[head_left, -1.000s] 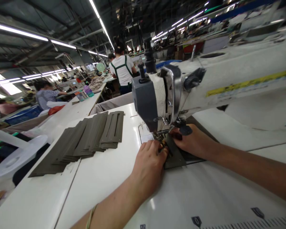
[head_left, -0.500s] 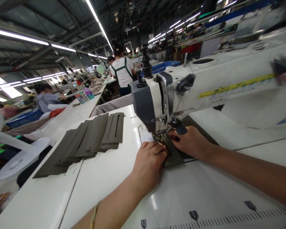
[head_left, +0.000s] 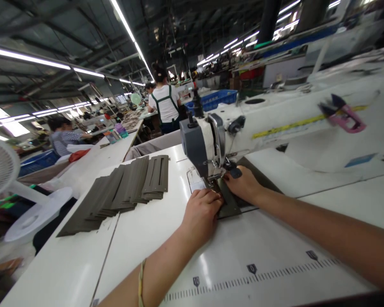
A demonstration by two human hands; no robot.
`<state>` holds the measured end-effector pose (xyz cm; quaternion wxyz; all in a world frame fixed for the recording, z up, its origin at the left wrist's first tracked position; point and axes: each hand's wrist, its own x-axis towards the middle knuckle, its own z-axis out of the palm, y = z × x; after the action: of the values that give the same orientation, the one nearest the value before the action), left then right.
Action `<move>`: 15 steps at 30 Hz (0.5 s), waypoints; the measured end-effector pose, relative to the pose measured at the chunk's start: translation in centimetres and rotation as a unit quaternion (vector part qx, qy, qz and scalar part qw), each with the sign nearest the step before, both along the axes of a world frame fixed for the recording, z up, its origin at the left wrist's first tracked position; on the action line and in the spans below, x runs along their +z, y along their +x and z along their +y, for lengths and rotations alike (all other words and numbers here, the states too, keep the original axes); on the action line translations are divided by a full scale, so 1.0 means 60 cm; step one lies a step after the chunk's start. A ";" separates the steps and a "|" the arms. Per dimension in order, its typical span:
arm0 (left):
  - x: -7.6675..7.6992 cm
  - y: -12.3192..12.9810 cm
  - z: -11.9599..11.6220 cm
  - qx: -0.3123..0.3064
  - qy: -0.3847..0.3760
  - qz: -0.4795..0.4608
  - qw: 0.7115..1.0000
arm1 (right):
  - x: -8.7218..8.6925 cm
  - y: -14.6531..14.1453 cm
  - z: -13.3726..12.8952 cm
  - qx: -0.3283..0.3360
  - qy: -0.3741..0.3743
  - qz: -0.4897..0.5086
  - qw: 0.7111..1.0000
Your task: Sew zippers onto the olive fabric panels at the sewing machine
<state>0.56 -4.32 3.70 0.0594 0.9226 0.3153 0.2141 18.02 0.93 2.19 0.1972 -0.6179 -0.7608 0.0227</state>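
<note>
A white and grey sewing machine (head_left: 196, 147) stands over a dark olive flat panel (head_left: 231, 208), part of which lies beneath the presser foot. My left hand (head_left: 201, 211) rests on the panel's left side, its fingers bent and pressed together close to the needle. On the other side, my right hand (head_left: 243, 182) grips at the panel just right of the presser foot, fingers closed and partly hidden by the machine head. A larger dark sheet (head_left: 265, 179) lies under and behind the right hand. The needle tip and the stitching are too small to make out.
Overlapping olive slotted strips (head_left: 115, 192) lie left of the machine. A white fan (head_left: 35, 213) stands at the left edge. Pink-handled snips (head_left: 347, 117) are on the machine arm. A printed ruler (head_left: 252, 277) runs along the table's front. Co-workers (head_left: 166, 102) are farther back.
The camera has shifted, so the machine arm and ruler appear farther left and the strips slightly right. Both hands keep their places at the panel; any feed of the panel is too slight to tell.
</note>
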 end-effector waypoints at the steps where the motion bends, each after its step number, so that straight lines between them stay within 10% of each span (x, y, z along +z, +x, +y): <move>1: 0.000 -0.001 -0.001 -0.001 -0.006 -0.011 1.000 | 0.003 0.002 -0.006 0.012 0.009 0.008 1.000; 10: -0.014 -0.024 -0.035 0.093 0.018 -0.109 0.990 | -0.014 0.026 -0.137 0.265 0.160 0.070 0.948; 15: -0.015 -0.017 -0.032 0.056 0.071 -0.060 0.994 | -0.013 0.020 -0.144 0.289 0.156 0.094 0.940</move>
<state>-0.45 -6.25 2.78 0.0004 0.8909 0.3463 0.2939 19.23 -7.68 1.38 0.3462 -0.3280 -0.8788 0.0179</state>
